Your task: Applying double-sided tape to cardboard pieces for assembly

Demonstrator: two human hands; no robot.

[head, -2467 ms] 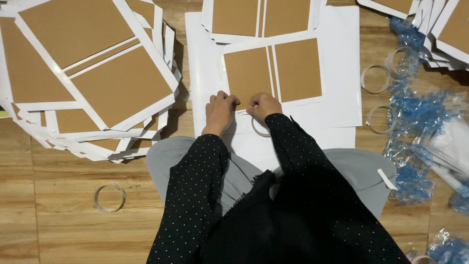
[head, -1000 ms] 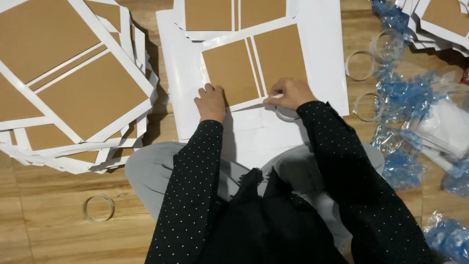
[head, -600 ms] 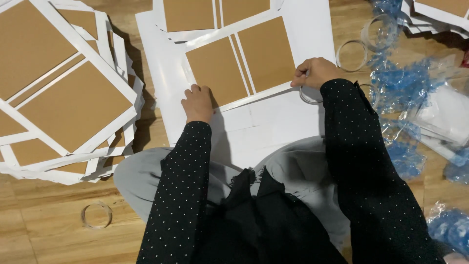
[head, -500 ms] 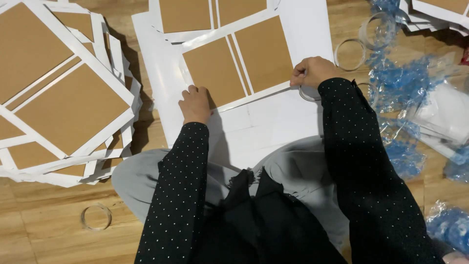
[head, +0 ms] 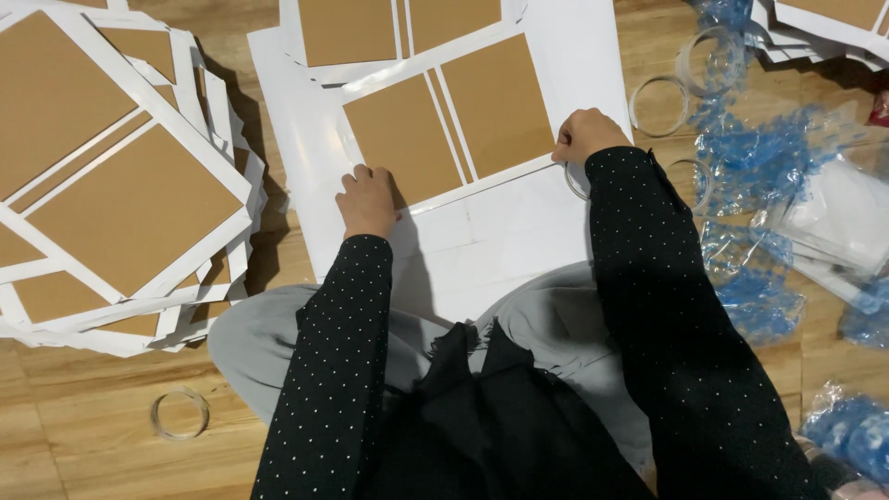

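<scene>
A white sheet (head: 574, 56) lies on the floor in front of my knees, carrying two brown cardboard panels (head: 407, 139) (head: 495, 102) side by side. My left hand (head: 369, 199) presses down on the lower left corner of the left panel and holds nothing. At the lower right corner of the right panel, my right hand (head: 585, 134) is closed on a clear tape roll (head: 576, 181), whose ring shows just under the wrist. Both sleeves are black with white dots.
A fanned stack of similar white-and-brown sheets (head: 111, 185) fills the left. More sheets lie at the top (head: 352, 32) and top right (head: 824, 28). Clear tape rings (head: 657, 104) (head: 179, 413) and crumpled blue plastic wrap (head: 759, 157) lie on the wooden floor.
My right hand has slid to the right along the lower edge of the panels, away from my left hand, which stays pressed at the left corner.
</scene>
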